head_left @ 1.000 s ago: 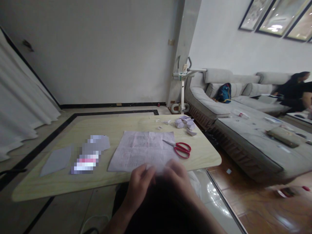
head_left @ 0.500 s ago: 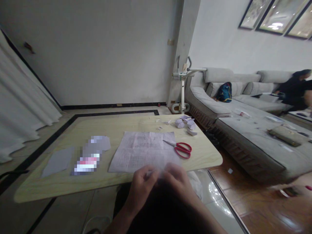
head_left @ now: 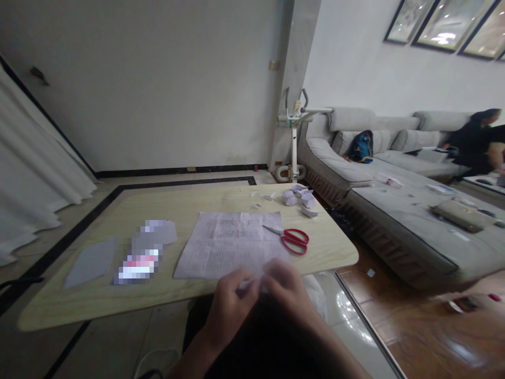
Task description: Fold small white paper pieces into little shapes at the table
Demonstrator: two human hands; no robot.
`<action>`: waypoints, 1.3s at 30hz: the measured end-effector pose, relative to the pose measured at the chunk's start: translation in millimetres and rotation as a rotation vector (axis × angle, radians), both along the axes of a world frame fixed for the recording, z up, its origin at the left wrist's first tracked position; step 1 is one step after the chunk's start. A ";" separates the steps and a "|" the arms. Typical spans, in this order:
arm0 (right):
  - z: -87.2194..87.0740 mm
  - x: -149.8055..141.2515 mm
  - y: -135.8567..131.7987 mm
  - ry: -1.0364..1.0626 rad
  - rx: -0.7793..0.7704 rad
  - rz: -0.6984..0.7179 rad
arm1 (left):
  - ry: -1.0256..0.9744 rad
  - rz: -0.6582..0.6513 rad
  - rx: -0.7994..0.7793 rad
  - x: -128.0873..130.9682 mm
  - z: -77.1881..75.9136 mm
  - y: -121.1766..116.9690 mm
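My left hand (head_left: 230, 301) and my right hand (head_left: 287, 286) are close together at the table's near edge, fingers closed in a pinch. A small piece of white paper (head_left: 245, 285) shows between the left fingers; the right fingertips meet it, partly hidden and blurred. Just beyond my hands lies a large creased sheet of paper (head_left: 229, 242) with faint writing. Red-handled scissors (head_left: 295, 241) rest across its right side, blades pointing left. Several folded paper pieces (head_left: 289, 198) sit at the far right corner, with small paper scraps (head_left: 270, 196) beside them.
On the left of the pale wooden table (head_left: 130, 210) lie a plain paper sheet (head_left: 91, 262) and a pixelated item (head_left: 138, 263). A grey sofa (head_left: 394, 226) stands to the right, a person (head_left: 471, 139) at its far end. Exercise equipment (head_left: 294, 147) stands behind the table.
The view has shifted slightly, moving the scene a little left. Both hands stay together at the table edge; the paper between the left fingers shows a bit more clearly.
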State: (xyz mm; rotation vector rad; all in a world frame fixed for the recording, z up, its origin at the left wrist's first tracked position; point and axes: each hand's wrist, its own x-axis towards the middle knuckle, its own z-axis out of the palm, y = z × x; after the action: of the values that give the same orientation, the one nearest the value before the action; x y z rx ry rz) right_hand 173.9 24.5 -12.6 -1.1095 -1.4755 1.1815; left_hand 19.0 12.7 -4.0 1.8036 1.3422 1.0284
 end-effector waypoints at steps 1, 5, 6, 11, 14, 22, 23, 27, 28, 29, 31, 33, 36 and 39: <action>0.1 -0.1 0.2 0.003 -0.007 -0.002 | 0.010 -0.004 0.016 -0.1 -0.5 -0.1; 3.3 0.0 0.8 -0.003 -0.003 -0.007 | 0.036 -0.021 0.059 -1.2 -2.3 -0.8; 4.4 0.4 1.2 -0.005 -0.002 -0.004 | 0.037 -0.023 0.065 -1.4 -2.5 -1.0; 7.1 4.7 4.1 0.042 -0.069 0.025 | 0.051 -0.045 0.077 -1.3 -2.3 -0.9; 6.6 6.7 5.2 0.123 -0.137 0.035 | 0.072 -0.033 0.057 -1.0 -1.5 -0.4; 9.1 5.2 4.9 0.007 -0.101 0.038 | 0.063 0.024 0.001 -1.6 -0.1 -2.0; 9.1 5.4 4.7 0.004 -0.099 0.044 | 0.066 0.020 -0.007 -1.6 -0.1 -1.7; 9.5 6.0 3.4 0.028 -0.091 0.036 | 0.008 0.004 -0.091 -1.2 0.4 0.9; 9.8 5.9 3.1 0.027 -0.087 0.033 | -0.018 0.013 -0.118 -1.3 0.3 1.5; 10.1 5.7 3.0 0.021 -0.079 0.030 | -0.042 0.023 -0.142 -1.4 0.1 2.1; 10.6 5.3 3.2 0.008 -0.061 0.031 | -0.082 0.046 -0.171 -2.0 -0.8 2.9; 10.8 5.1 4.1 0.007 -0.047 0.027 | -0.116 0.059 -0.179 -2.8 -1.9 3.3; 10.4 5.1 5.4 0.006 -0.047 0.012 | -0.131 0.042 -0.184 -3.1 -2.4 3.5; 9.5 4.7 5.2 0.008 -0.047 0.007 | -0.098 0.007 -0.176 -1.9 -0.8 3.0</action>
State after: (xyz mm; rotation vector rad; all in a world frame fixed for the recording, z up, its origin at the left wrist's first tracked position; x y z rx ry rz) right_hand 178.6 29.7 -3.1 -1.1304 -1.4536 1.2296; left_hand 17.1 15.7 -4.8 1.5997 1.3365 0.9587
